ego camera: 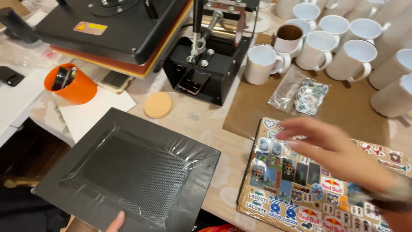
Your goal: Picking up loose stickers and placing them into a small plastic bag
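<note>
Black and wrapped in clear film, the square tray [128, 172] sits at seven o'clock on the desk [206, 124], and my left hand [116, 222] has only a thumb showing on its near rim; the other fingers are under it or out of view, so I judge that grip closed on the tray without seeing it whole. My right hand [339, 152] is blurred over the sticker sheet [309, 189] at four o'clock, fingers spread wide and loose, holding nothing, fingertips near the sheet's far left corner; whether they touch it I cannot tell. As I read it, little is done yet: the sheet looks full of uncut stickers, the tray holds nothing, and the film on it is unbroken. White mugs [317, 49] stand crowded from one to two o'clock, all blank as far as I see, with a clear bag of cut stickers [302, 92] just in front of them. At twelve o'clock stands the mug press [206, 64], beside a flat heat press [111, 25] at eleven. An orange cup [71, 83] and a cork coaster [158, 105] lie nearer.
</note>
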